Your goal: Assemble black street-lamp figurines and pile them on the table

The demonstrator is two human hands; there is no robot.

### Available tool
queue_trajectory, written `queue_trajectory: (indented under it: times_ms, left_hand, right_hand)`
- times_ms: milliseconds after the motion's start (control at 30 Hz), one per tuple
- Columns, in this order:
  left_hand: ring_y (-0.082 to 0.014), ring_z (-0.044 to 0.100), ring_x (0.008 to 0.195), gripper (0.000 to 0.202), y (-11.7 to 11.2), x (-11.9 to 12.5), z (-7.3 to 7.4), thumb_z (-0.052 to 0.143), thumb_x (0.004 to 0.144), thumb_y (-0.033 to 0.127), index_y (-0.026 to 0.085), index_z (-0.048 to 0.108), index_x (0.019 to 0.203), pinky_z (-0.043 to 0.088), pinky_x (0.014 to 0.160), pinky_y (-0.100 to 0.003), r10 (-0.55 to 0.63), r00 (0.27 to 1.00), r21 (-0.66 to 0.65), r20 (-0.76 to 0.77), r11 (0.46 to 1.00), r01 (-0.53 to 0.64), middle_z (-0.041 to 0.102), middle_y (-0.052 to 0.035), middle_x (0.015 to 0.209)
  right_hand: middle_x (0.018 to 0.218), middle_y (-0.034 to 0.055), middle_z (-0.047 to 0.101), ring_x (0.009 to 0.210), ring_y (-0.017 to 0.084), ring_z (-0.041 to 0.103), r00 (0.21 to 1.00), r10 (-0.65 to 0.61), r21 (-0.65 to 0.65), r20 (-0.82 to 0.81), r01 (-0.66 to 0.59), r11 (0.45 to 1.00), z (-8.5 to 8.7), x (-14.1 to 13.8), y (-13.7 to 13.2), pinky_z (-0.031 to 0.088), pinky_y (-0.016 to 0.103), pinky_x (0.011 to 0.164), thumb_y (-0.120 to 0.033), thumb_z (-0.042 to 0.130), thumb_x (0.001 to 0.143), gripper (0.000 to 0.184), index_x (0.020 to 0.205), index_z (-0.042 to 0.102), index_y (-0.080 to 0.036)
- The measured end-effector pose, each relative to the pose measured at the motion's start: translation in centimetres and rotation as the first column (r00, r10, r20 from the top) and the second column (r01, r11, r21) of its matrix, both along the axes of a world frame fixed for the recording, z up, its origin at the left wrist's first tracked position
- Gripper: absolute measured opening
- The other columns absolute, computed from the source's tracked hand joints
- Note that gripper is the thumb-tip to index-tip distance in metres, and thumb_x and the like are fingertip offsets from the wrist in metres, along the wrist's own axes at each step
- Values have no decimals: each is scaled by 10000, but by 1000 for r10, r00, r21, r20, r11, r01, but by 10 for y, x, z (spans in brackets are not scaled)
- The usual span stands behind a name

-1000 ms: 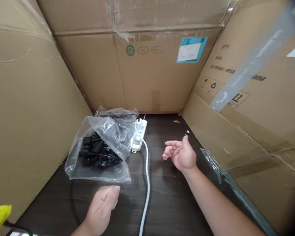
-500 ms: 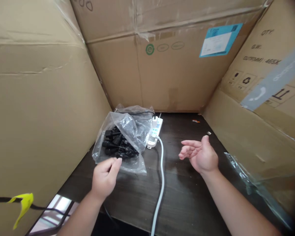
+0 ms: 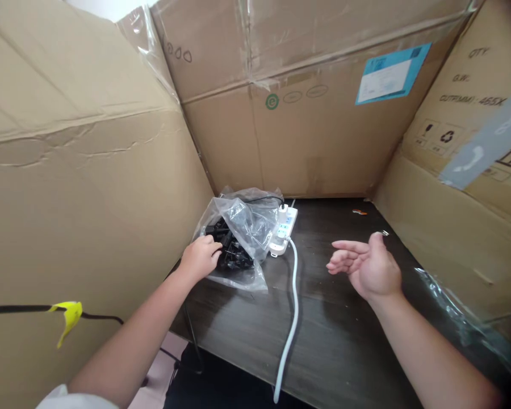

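A clear plastic bag (image 3: 247, 221) holding several black plugs (image 3: 234, 257) lies at the back left of the dark wooden table (image 3: 323, 335). My left hand (image 3: 201, 257) rests on the bag's near left side, fingers curled onto the plastic and the plugs. Whether it grips them is not visible. My right hand (image 3: 366, 266) hovers over the table's right half, palm turned left, fingers loosely spread, holding nothing.
A white power strip (image 3: 284, 230) lies beside the bag, its white cable (image 3: 290, 329) running toward me over the table's front edge. Cardboard boxes (image 3: 315, 130) wall in the table on the left, back and right. A black cord with a yellow tag (image 3: 68, 315) hangs at left.
My left hand has reached forward from the table's front edge onto the bag of plugs. The view has shifted back and to the right. My right hand has kept its pose.
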State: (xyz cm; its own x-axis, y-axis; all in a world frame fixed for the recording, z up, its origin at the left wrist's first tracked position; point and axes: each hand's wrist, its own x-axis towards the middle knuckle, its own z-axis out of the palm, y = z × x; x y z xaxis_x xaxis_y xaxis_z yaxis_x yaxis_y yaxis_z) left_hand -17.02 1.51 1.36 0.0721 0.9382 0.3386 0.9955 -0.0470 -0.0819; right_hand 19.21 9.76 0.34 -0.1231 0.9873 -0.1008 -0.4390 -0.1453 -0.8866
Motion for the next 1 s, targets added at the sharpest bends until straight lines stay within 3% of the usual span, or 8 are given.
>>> queue_trajectory:
  times_ms: [267, 467, 567, 633, 700, 800, 900, 1000]
  left_hand:
    - [-203, 522, 790, 255, -8, -6, 8, 484, 912, 206, 220, 735, 871, 404, 638, -291, -164, 984, -6, -73, 986, 164, 614, -71, 787]
    - [-182, 523, 777, 176, -26, -2, 26, 567, 869, 202, 219, 741, 860, 458, 707, -312, -349, 905, 350, 245, 902, 253, 607, -60, 824]
    - [-193, 580, 843, 125, -35, 28, 37, 639, 842, 261, 192, 728, 786, 480, 766, -328, -391, 682, 409, 617, 901, 146, 639, -68, 900]
    - [-204, 618, 874, 159, -37, 57, 40, 644, 850, 294, 169, 729, 800, 487, 817, -334, -352, 387, 315, 852, 936, 156, 678, -74, 893]
    - [-216, 644, 870, 263, -35, 88, 36, 594, 888, 334, 142, 735, 776, 493, 824, -341, -184, 92, 143, 979, 930, 340, 703, -93, 851]
    - [-188, 649, 740, 263, -24, 130, 22, 628, 861, 344, 117, 719, 767, 501, 723, -307, 58, -227, 58, 972, 879, 473, 698, -87, 761]
    - [-148, 612, 657, 254, -11, 154, 8, 632, 854, 329, 113, 687, 733, 484, 665, -268, 111, -316, 66, 942, 862, 502, 662, -56, 693]
    - [-127, 564, 590, 314, -2, 161, -2, 598, 875, 334, 117, 653, 654, 464, 611, -252, 41, -164, 57, 986, 831, 553, 609, -34, 626]
  right_hand:
    - [463, 111, 634, 393, 237, 639, 999, -41, -41, 20, 42, 998, 9, -2, -3, 526, 338, 376, -630, 253, 937, 725, 676, 668, -96]
    - [471, 108, 635, 401, 233, 639, 999, -41, -12, 32, 41, 999, 3, -1, 0, 531, 340, 388, -655, 289, 918, 713, 699, 669, -93]
    - [484, 98, 641, 409, 225, 639, 999, -15, 53, 39, 13, 999, 1, -5, -3, 535, 334, 398, -706, 423, 848, 673, 724, 674, -94]
    - [501, 81, 647, 420, 215, 639, 998, 30, 103, 55, -35, 994, 2, -10, -9, 535, 322, 408, -698, 552, 786, 616, 757, 679, -95]
    - [544, 66, 662, 435, 195, 639, 990, 113, 145, 83, -124, 982, 5, -15, -18, 531, 300, 419, -638, 647, 757, 543, 802, 684, -98]
    - [652, 62, 694, 459, 163, 638, 926, 340, 181, 164, -367, 912, 8, -20, -32, 523, 274, 438, -491, 723, 766, 398, 859, 687, -105]
    - [678, 49, 688, 458, 137, 623, 839, 501, 161, 212, -536, 829, 8, -20, -40, 512, 252, 442, -397, 766, 739, 328, 871, 684, -108]
    - [607, 28, 646, 404, 100, 562, 833, 495, 131, 249, -535, 835, 4, -22, -42, 440, 204, 380, -420, 733, 762, 326, 776, 662, -103]
